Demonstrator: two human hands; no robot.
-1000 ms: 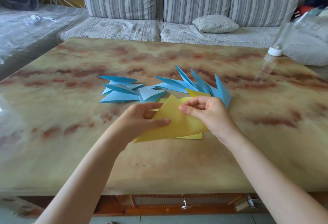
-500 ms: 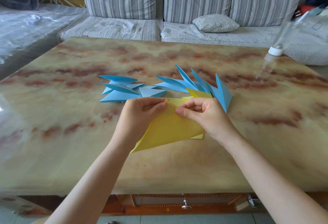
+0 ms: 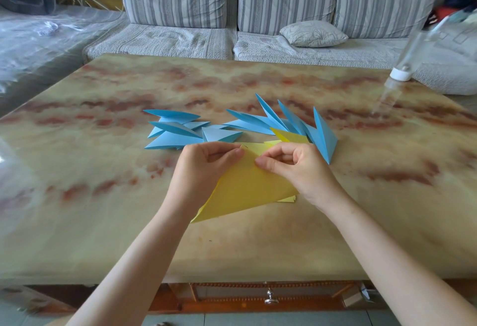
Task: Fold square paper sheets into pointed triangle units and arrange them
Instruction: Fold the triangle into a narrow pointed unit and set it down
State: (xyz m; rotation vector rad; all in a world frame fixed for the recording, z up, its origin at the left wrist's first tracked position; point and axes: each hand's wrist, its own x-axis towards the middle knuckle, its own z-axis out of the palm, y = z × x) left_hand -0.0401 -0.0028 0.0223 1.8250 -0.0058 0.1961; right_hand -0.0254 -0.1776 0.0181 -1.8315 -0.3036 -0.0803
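Note:
A yellow paper sheet [image 3: 245,189], folded into a triangle, lies tilted above more yellow sheets [image 3: 289,198] on the marble table [image 3: 103,196]. My left hand [image 3: 204,171] pinches its top corner from the left. My right hand [image 3: 296,168] pinches the same corner from the right, thumb on top. Behind my hands lie folded blue pointed units: a loose heap [image 3: 175,132] at the left and a fanned row [image 3: 296,124] at the right. A yellow folded unit [image 3: 289,136] peeks out against the blue row.
A clear plastic bottle [image 3: 407,62] with a white cap stands tilted at the table's far right edge. A striped sofa [image 3: 232,16] with a small cushion [image 3: 313,33] runs behind the table. A drawer with a metal knob [image 3: 269,297] sits below the near edge.
Both hands have slid up along the yellow sheet to meet at its top corner. The sheet's lower left point has dropped toward me as the fold closed.

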